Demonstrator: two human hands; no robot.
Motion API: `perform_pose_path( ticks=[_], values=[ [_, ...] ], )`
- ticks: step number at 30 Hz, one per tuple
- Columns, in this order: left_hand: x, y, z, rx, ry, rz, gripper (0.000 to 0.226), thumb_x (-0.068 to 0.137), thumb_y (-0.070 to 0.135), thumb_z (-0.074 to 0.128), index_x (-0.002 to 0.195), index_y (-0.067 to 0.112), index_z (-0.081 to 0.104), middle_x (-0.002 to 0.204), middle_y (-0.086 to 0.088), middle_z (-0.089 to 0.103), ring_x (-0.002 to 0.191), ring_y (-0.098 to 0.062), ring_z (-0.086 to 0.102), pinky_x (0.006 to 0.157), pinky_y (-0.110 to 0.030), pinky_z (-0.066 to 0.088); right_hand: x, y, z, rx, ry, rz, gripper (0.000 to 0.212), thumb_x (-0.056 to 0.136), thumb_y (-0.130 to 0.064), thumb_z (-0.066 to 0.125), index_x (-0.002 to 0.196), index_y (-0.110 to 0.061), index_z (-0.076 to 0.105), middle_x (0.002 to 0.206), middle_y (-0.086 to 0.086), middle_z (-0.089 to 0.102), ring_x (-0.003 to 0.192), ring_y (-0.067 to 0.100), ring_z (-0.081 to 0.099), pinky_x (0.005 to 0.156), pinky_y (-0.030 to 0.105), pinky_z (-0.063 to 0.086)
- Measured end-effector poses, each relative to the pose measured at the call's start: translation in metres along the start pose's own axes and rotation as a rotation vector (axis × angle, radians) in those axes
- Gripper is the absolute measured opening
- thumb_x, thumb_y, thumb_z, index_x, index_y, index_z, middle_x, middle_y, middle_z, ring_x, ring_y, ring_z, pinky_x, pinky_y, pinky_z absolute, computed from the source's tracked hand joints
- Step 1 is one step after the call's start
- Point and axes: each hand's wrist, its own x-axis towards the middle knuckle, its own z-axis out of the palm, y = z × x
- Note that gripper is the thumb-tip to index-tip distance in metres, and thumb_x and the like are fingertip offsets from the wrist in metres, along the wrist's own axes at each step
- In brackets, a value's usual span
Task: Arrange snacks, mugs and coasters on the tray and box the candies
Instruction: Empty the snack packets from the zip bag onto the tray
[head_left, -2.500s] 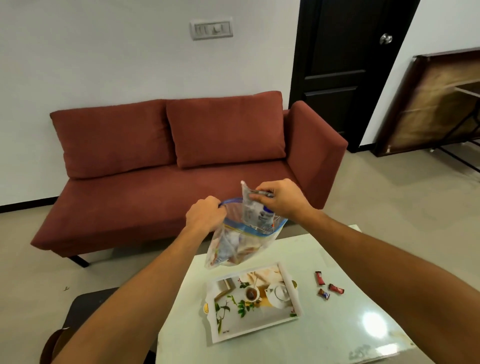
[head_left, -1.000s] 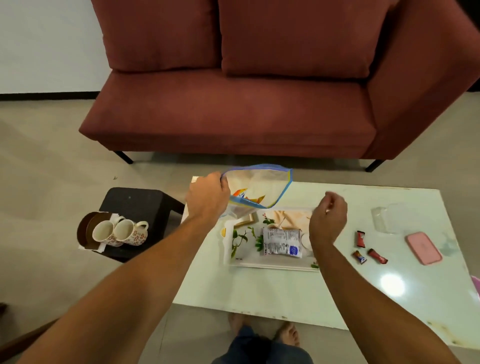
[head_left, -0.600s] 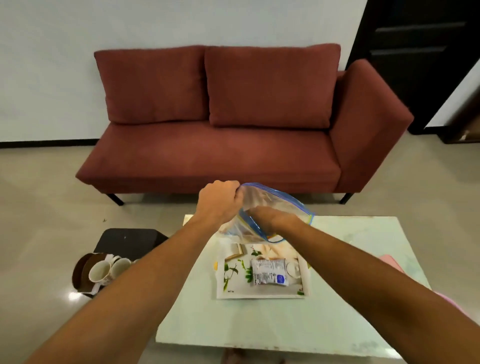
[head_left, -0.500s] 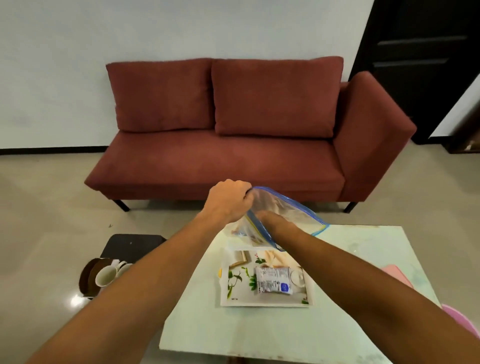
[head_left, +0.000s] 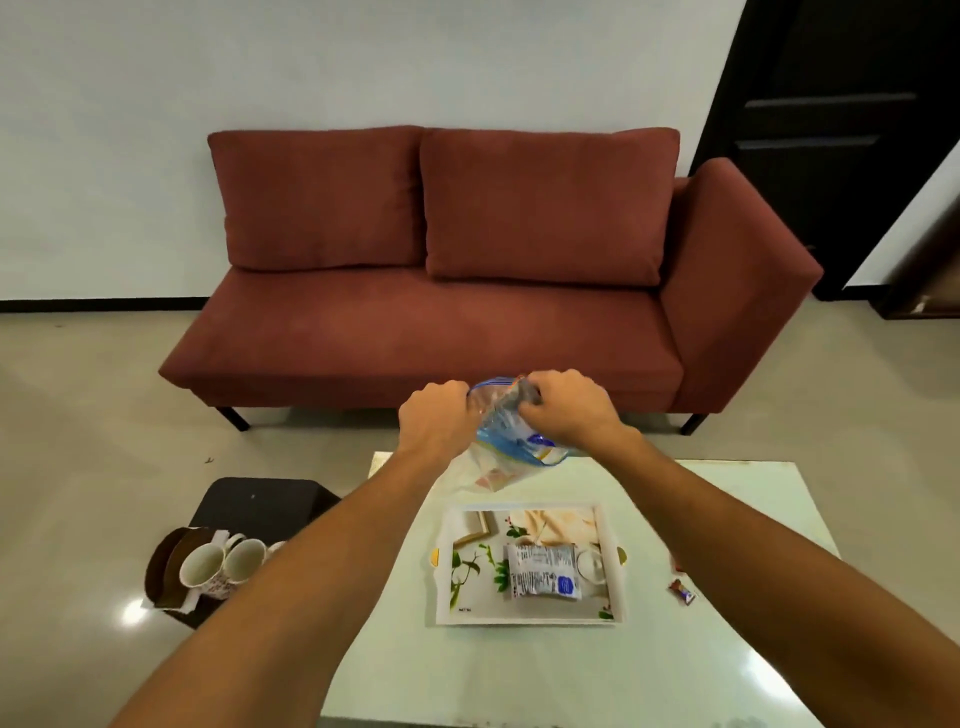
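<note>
My left hand (head_left: 439, 420) grips the rim of a clear zip bag (head_left: 506, 452) with a blue seal, held above the far edge of the table. My right hand (head_left: 569, 410) pinches a silvery snack packet (head_left: 524, 391) at the bag's mouth. More snacks show faintly inside the bag. Below, the white printed tray (head_left: 527, 616) lies on the table with one white snack packet (head_left: 543, 570) flat on it. Two patterned mugs (head_left: 218, 564) and brown coasters (head_left: 161, 566) sit on a low black stool to the left. A wrapped candy (head_left: 681, 591) lies right of the tray.
The pale glass-topped table (head_left: 519, 670) spreads below my arms. A red sofa (head_left: 447, 312) stands behind it against a white wall. The black stool (head_left: 260, 506) stands at the table's left. A dark door (head_left: 841, 130) is at the back right.
My right hand has come out of the bag's mouth and now pinches a silvery packet at its rim. The left hand still holds the bag. The view has tilted slightly.
</note>
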Motion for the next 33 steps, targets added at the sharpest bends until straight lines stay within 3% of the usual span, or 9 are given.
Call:
perform_pose_path(
  ticks=[5, 12, 16, 22, 25, 27, 29, 31, 33],
  values=[
    [0.004, -0.019, 0.029, 0.024, -0.007, -0.078, 0.036, 0.103, 0.037, 0.038, 0.103, 0.014, 0.066, 0.105, -0.013, 0.071, 0.096, -0.038, 0.066, 0.071, -0.037, 0.044, -0.013, 0.049, -0.021, 0.349, 0.184, 0.118, 0.036, 0.074, -0.041, 0.049, 0.08, -0.01, 0.064, 0.07, 0.002, 0.065, 0.072, 0.025, 0.062, 0.065, 0.039, 0.046],
    [0.0, -0.056, 0.061, -0.014, -0.016, -0.245, 0.038, 0.103, 0.036, 0.039, 0.111, 0.011, 0.067, 0.109, -0.018, 0.069, 0.102, -0.041, 0.065, 0.08, -0.043, 0.051, -0.044, 0.13, 0.036, 0.757, 0.323, 0.431, 0.023, 0.091, -0.024, 0.056, 0.107, -0.015, 0.07, 0.1, 0.004, 0.074, 0.092, 0.02, 0.073, 0.078, 0.043, 0.063],
    [-0.004, -0.064, 0.083, -0.021, 0.026, -0.286, 0.036, 0.103, 0.033, 0.04, 0.105, 0.009, 0.067, 0.104, -0.019, 0.07, 0.099, -0.042, 0.065, 0.075, -0.04, 0.046, -0.055, 0.141, 0.125, 0.712, 0.147, 0.683, 0.025, 0.097, -0.019, 0.051, 0.115, -0.008, 0.065, 0.106, 0.008, 0.068, 0.093, 0.024, 0.066, 0.069, 0.03, 0.056],
    [-0.006, -0.07, 0.112, 0.024, 0.048, -0.246, 0.036, 0.103, 0.035, 0.039, 0.103, 0.012, 0.066, 0.099, -0.016, 0.071, 0.092, -0.041, 0.066, 0.071, -0.039, 0.047, -0.059, 0.146, 0.246, 0.704, -0.205, 0.755, 0.016, 0.091, -0.018, 0.06, 0.097, -0.007, 0.07, 0.09, 0.016, 0.071, 0.085, 0.033, 0.068, 0.085, 0.048, 0.057],
    [-0.009, -0.074, 0.116, 0.061, 0.051, -0.199, 0.037, 0.104, 0.037, 0.038, 0.103, 0.013, 0.066, 0.095, -0.015, 0.071, 0.086, -0.039, 0.066, 0.069, -0.038, 0.047, -0.053, 0.144, 0.279, 0.882, -0.208, 0.882, 0.029, 0.093, -0.018, 0.063, 0.12, -0.005, 0.062, 0.1, 0.017, 0.067, 0.092, 0.034, 0.065, 0.092, 0.053, 0.056],
    [-0.013, -0.074, 0.113, 0.075, 0.043, -0.192, 0.038, 0.105, 0.038, 0.037, 0.101, 0.012, 0.065, 0.094, -0.014, 0.07, 0.086, -0.038, 0.066, 0.069, -0.038, 0.048, -0.054, 0.143, 0.279, 0.694, -0.105, 0.918, 0.043, 0.095, -0.019, 0.061, 0.134, -0.004, 0.054, 0.118, 0.017, 0.065, 0.109, 0.036, 0.062, 0.099, 0.044, 0.047],
    [-0.017, -0.072, 0.108, 0.072, 0.013, -0.176, 0.039, 0.105, 0.039, 0.036, 0.099, 0.013, 0.064, 0.092, -0.013, 0.069, 0.083, -0.036, 0.065, 0.07, -0.038, 0.052, -0.06, 0.136, 0.259, 0.525, 0.171, 0.883, 0.037, 0.097, -0.015, 0.053, 0.132, -0.005, 0.055, 0.128, 0.019, 0.063, 0.117, 0.037, 0.059, 0.096, 0.036, 0.044],
    [-0.02, -0.066, 0.101, 0.075, -0.01, -0.137, 0.04, 0.106, 0.039, 0.035, 0.097, 0.013, 0.064, 0.089, -0.011, 0.069, 0.08, -0.033, 0.065, 0.068, -0.037, 0.05, -0.057, 0.119, 0.226, 0.568, 0.533, 0.693, 0.028, 0.097, -0.01, 0.048, 0.122, -0.008, 0.062, 0.119, 0.014, 0.065, 0.107, 0.028, 0.061, 0.087, 0.029, 0.043],
    [-0.02, -0.058, 0.091, 0.082, -0.024, -0.081, 0.039, 0.106, 0.038, 0.036, 0.098, 0.014, 0.064, 0.09, -0.011, 0.069, 0.081, -0.034, 0.065, 0.066, -0.036, 0.046, -0.046, 0.095, 0.185, 0.602, 0.726, 0.391, 0.023, 0.092, -0.006, 0.049, 0.106, -0.008, 0.067, 0.103, 0.008, 0.068, 0.092, 0.019, 0.062, 0.08, 0.026, 0.045]
  ],
)
